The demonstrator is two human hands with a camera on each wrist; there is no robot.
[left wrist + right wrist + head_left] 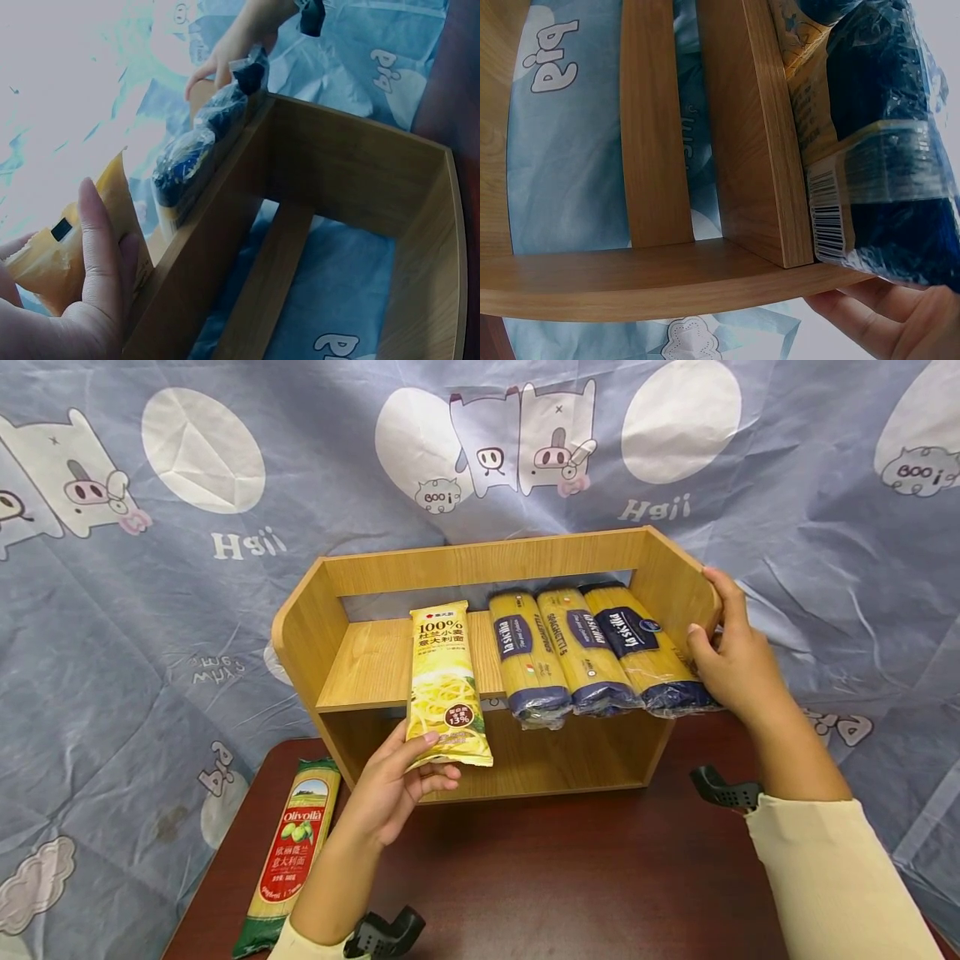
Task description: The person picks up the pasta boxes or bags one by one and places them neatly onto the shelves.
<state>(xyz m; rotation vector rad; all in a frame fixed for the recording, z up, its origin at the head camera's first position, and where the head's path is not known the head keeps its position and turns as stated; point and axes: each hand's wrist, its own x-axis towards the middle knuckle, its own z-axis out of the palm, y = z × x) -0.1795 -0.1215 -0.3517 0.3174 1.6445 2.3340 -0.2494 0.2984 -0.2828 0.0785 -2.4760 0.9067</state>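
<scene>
My left hand (390, 785) grips the lower end of a yellow spaghetti packet (442, 685), thumb on the front and fingers behind. Its upper end lies over the upper shelf (367, 664) of a wooden rack, the lower end jutting past the front edge. In the left wrist view the fingers (97, 247) spread along the packet's underside. My right hand (738, 660) holds the rack's right side panel (675, 585), thumb inside and fingers outside. Beside it lie several blue-and-yellow spaghetti packets, the rightmost packet (637, 643) closest to that panel.
A green-and-red spaghetti packet (296, 852) lies on the dark red table (585, 877), left of the rack. Below the upper shelf is an open lower compartment (555, 752). A grey-blue printed cloth (315, 468) hangs behind.
</scene>
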